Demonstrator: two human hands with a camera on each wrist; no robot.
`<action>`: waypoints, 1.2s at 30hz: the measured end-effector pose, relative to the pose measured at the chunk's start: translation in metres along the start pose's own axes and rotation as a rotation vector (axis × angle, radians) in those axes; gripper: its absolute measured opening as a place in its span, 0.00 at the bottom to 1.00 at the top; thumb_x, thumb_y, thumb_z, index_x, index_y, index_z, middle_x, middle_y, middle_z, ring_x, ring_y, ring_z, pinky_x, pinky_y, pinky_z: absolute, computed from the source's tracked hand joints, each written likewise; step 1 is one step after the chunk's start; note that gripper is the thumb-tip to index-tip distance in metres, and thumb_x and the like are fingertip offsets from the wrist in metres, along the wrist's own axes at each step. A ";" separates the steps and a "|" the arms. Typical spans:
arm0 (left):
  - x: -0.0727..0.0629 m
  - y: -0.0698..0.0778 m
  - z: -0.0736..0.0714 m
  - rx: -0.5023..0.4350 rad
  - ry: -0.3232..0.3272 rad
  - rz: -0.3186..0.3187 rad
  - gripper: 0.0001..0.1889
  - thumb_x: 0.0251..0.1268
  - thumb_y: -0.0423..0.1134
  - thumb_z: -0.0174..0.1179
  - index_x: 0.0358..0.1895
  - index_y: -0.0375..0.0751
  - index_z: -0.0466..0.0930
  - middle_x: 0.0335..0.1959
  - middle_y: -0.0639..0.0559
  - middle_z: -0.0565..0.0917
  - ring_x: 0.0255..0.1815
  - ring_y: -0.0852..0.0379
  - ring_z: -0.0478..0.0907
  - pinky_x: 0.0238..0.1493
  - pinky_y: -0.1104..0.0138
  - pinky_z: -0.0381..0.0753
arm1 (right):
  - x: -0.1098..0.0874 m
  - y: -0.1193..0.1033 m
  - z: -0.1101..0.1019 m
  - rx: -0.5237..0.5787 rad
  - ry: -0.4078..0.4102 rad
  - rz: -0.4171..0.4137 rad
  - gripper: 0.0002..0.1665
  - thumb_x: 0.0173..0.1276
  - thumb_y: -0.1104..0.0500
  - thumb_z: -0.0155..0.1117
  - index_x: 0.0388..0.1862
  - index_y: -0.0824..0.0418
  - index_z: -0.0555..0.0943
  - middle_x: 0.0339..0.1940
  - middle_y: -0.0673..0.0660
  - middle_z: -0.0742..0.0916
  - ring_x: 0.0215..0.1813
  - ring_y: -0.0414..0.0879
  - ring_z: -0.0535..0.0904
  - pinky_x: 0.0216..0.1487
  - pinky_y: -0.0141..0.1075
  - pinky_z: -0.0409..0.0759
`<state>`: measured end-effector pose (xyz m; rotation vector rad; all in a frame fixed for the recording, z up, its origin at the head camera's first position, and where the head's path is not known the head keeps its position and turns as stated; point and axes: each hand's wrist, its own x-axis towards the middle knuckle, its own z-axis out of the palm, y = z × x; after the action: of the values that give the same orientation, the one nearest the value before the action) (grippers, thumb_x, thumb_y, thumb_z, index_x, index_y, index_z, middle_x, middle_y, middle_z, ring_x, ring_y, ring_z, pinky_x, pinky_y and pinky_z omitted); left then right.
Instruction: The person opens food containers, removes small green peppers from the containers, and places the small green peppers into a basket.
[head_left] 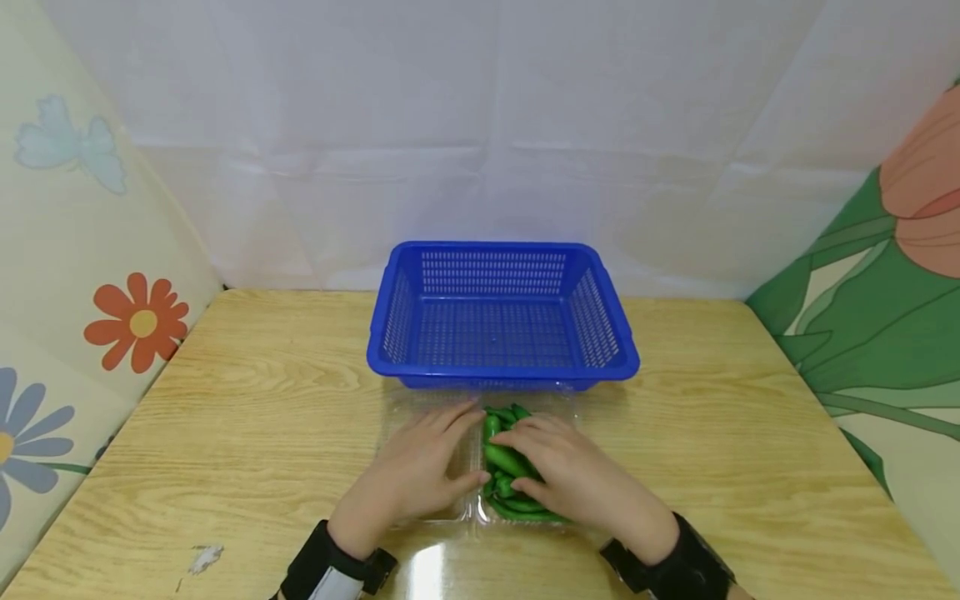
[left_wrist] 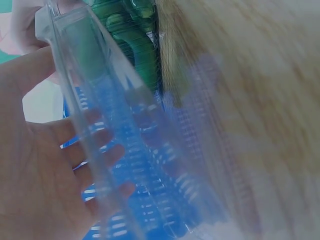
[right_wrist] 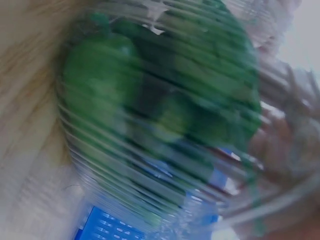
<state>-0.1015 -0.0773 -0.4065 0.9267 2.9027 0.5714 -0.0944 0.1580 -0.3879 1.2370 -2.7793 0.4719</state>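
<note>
Green peppers [head_left: 504, 460] lie heaped in the right half of a clear plastic clamshell box [head_left: 468, 525] that is opened flat. My right hand [head_left: 566, 467] rests over the heap, fingers bent slightly and thumb apart from them. In the right wrist view, the peppers [right_wrist: 100, 85] are blurred and seen through the clear plastic. My left hand [head_left: 423, 458] is over the other half, its fingertips and thumb tip at the peppers' left edge. The left wrist view has the left hand [left_wrist: 45, 160] with spread fingers behind the clear plastic wall [left_wrist: 75, 110].
A blue plastic basket [head_left: 495, 372] with slotted walls stands right behind the box. Under everything is a wood-grain table [head_left: 262, 400]. White cloth [head_left: 480, 100] hangs along the back, with flower-patterned panels [head_left: 135, 325] at both sides.
</note>
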 end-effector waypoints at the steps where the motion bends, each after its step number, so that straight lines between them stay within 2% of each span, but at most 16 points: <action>1: 0.000 0.000 0.000 -0.001 0.001 0.002 0.41 0.65 0.65 0.58 0.75 0.46 0.63 0.77 0.49 0.61 0.73 0.43 0.63 0.70 0.46 0.64 | 0.000 0.000 0.001 -0.007 0.002 0.002 0.32 0.58 0.57 0.77 0.61 0.60 0.79 0.54 0.56 0.84 0.60 0.54 0.77 0.64 0.52 0.74; 15: 0.001 0.000 0.000 -0.005 0.001 0.012 0.40 0.65 0.63 0.59 0.75 0.45 0.63 0.77 0.48 0.62 0.73 0.43 0.63 0.71 0.47 0.63 | 0.001 0.000 0.004 -0.021 0.030 -0.016 0.30 0.57 0.60 0.77 0.60 0.60 0.80 0.53 0.55 0.85 0.59 0.52 0.78 0.63 0.51 0.75; 29: 0.001 0.002 -0.001 0.017 -0.008 0.009 0.40 0.66 0.62 0.59 0.75 0.45 0.63 0.76 0.47 0.62 0.73 0.44 0.63 0.72 0.48 0.63 | -0.002 -0.001 -0.005 0.017 0.093 -0.006 0.31 0.59 0.62 0.75 0.63 0.60 0.77 0.56 0.56 0.85 0.58 0.51 0.80 0.60 0.50 0.78; 36: 0.000 0.002 0.000 0.012 -0.001 0.011 0.40 0.65 0.63 0.59 0.75 0.45 0.63 0.76 0.47 0.62 0.73 0.44 0.62 0.72 0.48 0.62 | -0.003 -0.005 -0.012 0.045 0.151 -0.034 0.32 0.59 0.63 0.75 0.63 0.58 0.77 0.56 0.55 0.84 0.57 0.51 0.80 0.57 0.50 0.80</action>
<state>-0.1008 -0.0761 -0.4055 0.9452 2.9056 0.5544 -0.0900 0.1608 -0.3754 1.2016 -2.6316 0.6021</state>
